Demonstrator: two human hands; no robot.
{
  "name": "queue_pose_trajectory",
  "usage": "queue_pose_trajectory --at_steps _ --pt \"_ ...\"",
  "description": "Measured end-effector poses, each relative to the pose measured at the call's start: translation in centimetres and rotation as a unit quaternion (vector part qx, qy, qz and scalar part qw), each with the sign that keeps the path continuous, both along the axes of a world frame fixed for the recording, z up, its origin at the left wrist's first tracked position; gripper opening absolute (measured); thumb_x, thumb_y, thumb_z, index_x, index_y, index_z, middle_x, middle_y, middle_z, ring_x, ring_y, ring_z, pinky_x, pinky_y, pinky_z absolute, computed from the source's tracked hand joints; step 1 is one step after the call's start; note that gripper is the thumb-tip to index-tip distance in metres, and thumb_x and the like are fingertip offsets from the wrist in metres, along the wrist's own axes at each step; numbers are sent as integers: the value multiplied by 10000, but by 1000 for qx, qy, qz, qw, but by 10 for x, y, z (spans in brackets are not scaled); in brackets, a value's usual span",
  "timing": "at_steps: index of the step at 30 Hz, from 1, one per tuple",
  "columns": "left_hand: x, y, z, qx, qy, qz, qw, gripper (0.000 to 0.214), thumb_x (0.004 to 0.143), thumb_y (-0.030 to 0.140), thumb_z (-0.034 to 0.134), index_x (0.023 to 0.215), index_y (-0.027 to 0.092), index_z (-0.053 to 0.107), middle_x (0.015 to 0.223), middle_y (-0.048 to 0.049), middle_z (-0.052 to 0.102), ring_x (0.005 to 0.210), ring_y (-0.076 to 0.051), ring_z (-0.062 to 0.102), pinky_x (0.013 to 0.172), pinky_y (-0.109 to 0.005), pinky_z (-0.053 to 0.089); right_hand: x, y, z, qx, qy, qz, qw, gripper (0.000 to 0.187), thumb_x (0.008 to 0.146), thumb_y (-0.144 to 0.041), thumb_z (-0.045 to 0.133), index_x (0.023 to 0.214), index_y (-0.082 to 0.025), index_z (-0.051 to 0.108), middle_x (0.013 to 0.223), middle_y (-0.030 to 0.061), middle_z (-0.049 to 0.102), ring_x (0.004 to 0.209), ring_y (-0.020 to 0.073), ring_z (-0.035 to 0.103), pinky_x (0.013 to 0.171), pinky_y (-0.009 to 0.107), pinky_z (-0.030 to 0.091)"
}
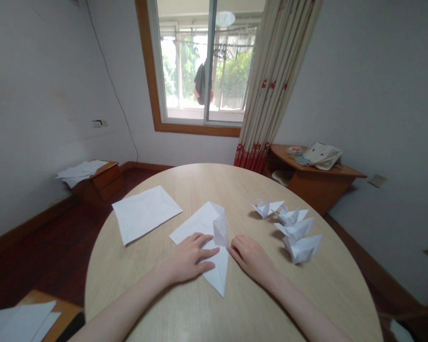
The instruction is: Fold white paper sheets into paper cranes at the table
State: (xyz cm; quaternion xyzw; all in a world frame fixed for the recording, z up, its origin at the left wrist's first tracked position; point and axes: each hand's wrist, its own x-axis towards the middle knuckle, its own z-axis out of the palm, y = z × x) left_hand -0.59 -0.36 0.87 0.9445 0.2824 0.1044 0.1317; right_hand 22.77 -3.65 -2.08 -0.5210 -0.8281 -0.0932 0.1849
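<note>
A partly folded white paper (204,223) lies on the round wooden table (235,308) in front of me. My left hand (187,256) rests flat on it with fingers stretched out, pressing the paper down. My right hand (249,256) sits just right of the paper's fold, its fingertips curled and touching the folded flap's edge. Whether it pinches the paper is unclear.
A flat white sheet (144,211) lies to the left on the table. Several folded paper figures (292,228) stand at the right. A low cabinet with papers (92,175) is at left, a wooden side table with a bag (321,164) at right. More paper (17,320) lies bottom left.
</note>
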Motion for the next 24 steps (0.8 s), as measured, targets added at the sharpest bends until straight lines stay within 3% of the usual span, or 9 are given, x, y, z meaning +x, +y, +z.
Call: queue_pose_trajectory --at_steps 13,24 --pt "0 3 -6 16 -19 -7 1000 361 932 373 520 1285 320 572 1386 -61 481 1215 -289 448 1008 -457 394 0 -5 10 -69 21 72 995 215 919 -208 469 719 -190 546 720 23 601 688 168 568 612 267 387" --pt "0 1 -2 14 -6 0 1000 356 924 347 541 1276 313 582 1380 -70 487 1212 -290 454 1004 -460 404 -7 -13 15 -122 49 103 986 190 842 -161 538 654 -189 531 679 3 580 647 144 531 599 248 363"
